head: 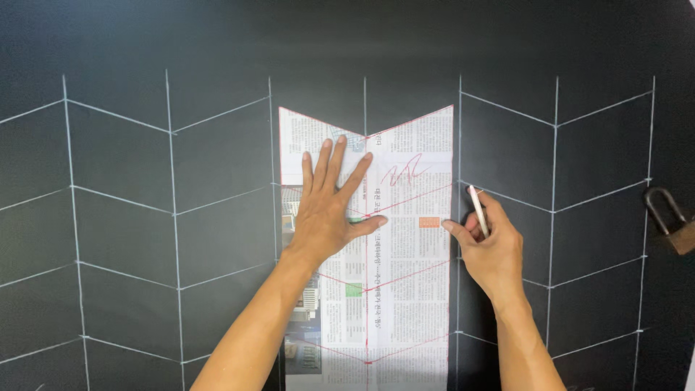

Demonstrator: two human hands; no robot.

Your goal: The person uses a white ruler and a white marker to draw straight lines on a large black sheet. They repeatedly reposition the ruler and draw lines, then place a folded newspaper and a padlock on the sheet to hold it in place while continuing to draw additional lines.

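Starting at the left, we see a dark sheet (130,239) spread over the bench, ruled in pale chalk lines (174,210) into columns of slanted, chevron-like cells. Over the middle columns lies a newspaper template (405,289), cut with a notched top edge and marked with red lines that follow the same slant, so its edges sit along the chalk verticals on either side. Our left hand (326,210) rests flat on the paper's left half, fingers spread wide and gripping nothing; we judge that it presses the sheet down to keep it from sliding off the grid. Further right, our right hand (492,250) sits at the paper's right edge, fingers curled closed around a thin pale stick (478,210), probably chalk or a pencil, with the forefinger touching the paper's border. That hold looks suited to tracing along the edge. At the far right, a padlock (670,221) lies well apart, on the dark sheet.
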